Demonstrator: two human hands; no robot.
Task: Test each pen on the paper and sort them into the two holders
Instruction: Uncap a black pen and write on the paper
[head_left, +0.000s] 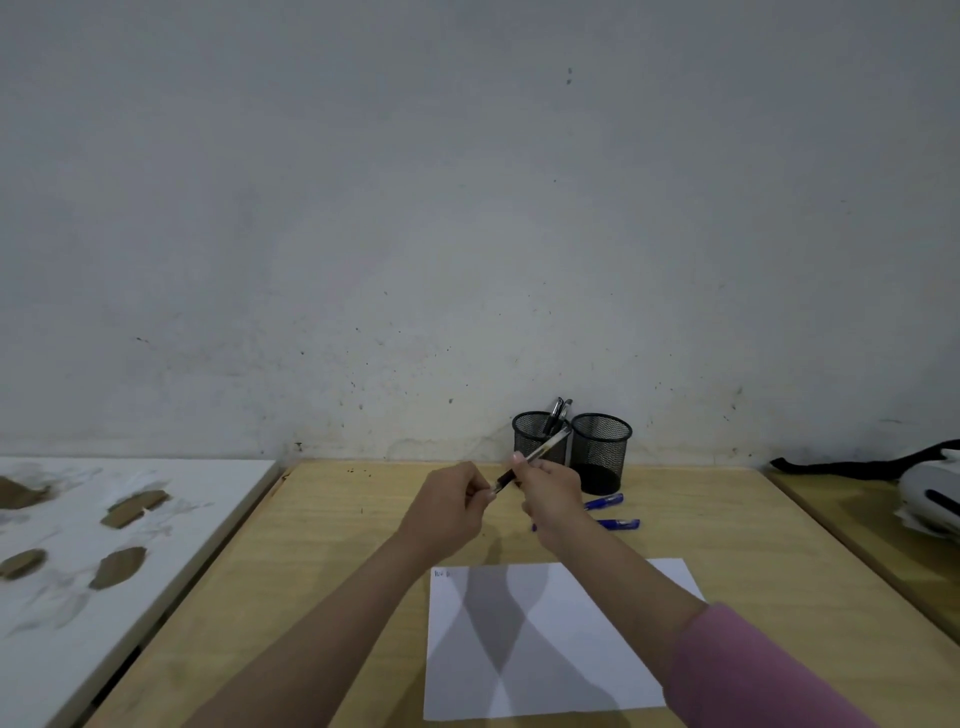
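Two hands, left and right, clenched on one slim clear-barrelled pen before round black mesh holders.

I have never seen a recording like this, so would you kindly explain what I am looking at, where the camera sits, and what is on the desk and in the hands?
There is no machine here: a person works with bare hands, and the single picture comes from a wide-angle camera worn on their head, looking forward and down. That is why the arms reach in from the bottom.

The left hand and right hand together hold one pen above the wooden desk; the left fingers pinch its lower end.

On the desk lies a white sheet of paper with a small scribble in its top left corner. Against the wall stand two black mesh holders: the left holder has pens in it, and no pens show in the right holder. Two blue pens lie behind the right hand.
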